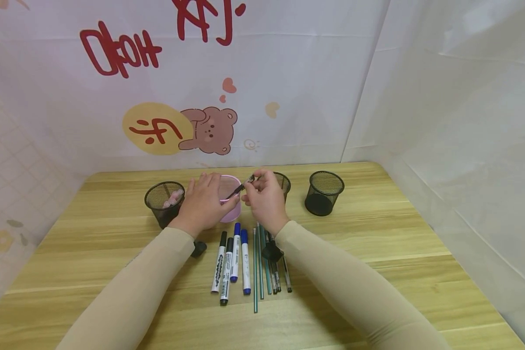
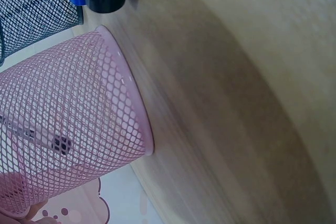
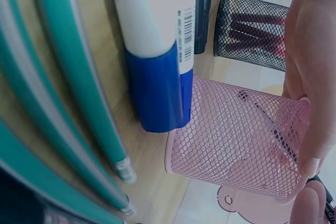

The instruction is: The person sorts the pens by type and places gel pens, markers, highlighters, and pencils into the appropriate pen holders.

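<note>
left hand (image 1: 202, 204) wraps the near-left side of the pink mesh cup (image 1: 230, 198), fingers curled round its wall. right hand (image 1: 266, 199) pinches a dark pen (image 1: 241, 187) between thumb and fingertips, tip angled down over the cup's rim. cup stands upright at the table's (image 1: 376, 233) far middle, between the black mesh cups (image 1: 164, 203). markers (image 1: 233, 257) and green pencils (image 1: 259, 262) lie in a row just near of the hands.
</note>
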`<state>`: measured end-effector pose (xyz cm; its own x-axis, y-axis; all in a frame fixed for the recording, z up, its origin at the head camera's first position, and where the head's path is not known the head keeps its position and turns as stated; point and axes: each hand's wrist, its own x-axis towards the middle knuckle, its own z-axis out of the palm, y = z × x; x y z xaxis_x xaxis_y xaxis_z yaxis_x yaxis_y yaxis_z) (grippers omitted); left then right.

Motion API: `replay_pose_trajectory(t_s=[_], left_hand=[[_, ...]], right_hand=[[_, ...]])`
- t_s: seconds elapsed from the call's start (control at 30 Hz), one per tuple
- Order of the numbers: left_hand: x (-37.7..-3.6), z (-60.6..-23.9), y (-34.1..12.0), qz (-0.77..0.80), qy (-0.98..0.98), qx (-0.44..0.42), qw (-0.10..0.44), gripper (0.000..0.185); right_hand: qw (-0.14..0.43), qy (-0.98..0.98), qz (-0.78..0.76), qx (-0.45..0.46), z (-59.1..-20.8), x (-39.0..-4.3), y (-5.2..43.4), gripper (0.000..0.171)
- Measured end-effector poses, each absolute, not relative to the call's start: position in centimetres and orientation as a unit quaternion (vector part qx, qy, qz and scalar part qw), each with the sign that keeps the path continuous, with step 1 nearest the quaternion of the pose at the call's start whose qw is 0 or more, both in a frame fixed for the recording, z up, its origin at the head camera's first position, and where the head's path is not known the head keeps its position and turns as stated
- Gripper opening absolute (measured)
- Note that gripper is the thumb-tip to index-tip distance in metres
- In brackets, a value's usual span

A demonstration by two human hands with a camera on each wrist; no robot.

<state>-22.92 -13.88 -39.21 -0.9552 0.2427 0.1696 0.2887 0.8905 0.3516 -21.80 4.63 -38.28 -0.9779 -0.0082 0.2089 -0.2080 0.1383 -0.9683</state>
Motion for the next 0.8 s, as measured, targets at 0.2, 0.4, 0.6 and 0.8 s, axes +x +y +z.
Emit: replay_pose_trajectory(t_s=[0.2,0.4,0.6,0.8], left_hand=[[-22.95,-39.31,-13.86,-0.19,-0.97,-0.136,0.063,0.087],[-23.11,-39.45,-13.79,-0.186,-0.971,-0.136,0.068,0.086],[-23.05,-39.4,-13.76,-0.185,-0.971,-0.136,0.068,0.086],[-23.0,-39.29,-13.77,-0.19,-0.97,-0.138,0.068,0.087]], right_hand=[[0.072,-0.748,0.655,0.077,-38.43,-21.83,4.56,0.028],[0.071,-0.755,0.647,0.078,-38.55,-21.76,4.47,0.028],[0.071,-0.764,0.637,0.079,-38.59,-21.65,4.45,0.031],[0.062,-0.765,0.636,0.08,-38.66,-21.65,4.53,0.033]])
